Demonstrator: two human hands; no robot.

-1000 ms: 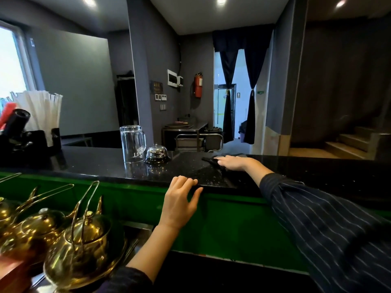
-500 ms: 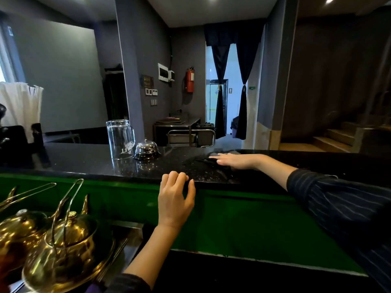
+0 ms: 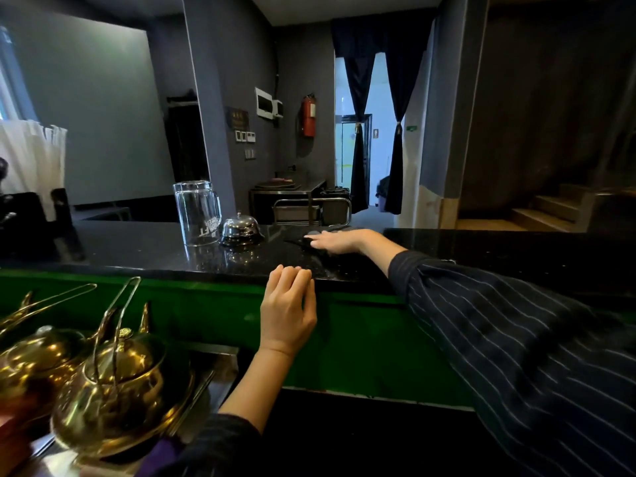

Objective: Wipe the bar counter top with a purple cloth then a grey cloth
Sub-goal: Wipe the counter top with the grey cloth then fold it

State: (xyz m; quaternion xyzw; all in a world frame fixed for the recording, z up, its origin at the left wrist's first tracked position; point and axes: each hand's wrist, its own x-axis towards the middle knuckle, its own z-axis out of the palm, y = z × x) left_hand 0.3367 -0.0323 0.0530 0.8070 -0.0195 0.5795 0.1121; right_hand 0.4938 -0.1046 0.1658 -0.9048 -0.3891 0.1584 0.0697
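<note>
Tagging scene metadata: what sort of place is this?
Most likely a bar or café service counter, seen from the staff side. There is a polished black stone counter top with a chrome dome call bell beside a clear glass mug, and brass-coloured teapots kept below.

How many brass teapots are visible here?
2. The nearer teapot sits at lower left; the second teapot is just left of it, by the frame edge. More may be cut off there.
</note>
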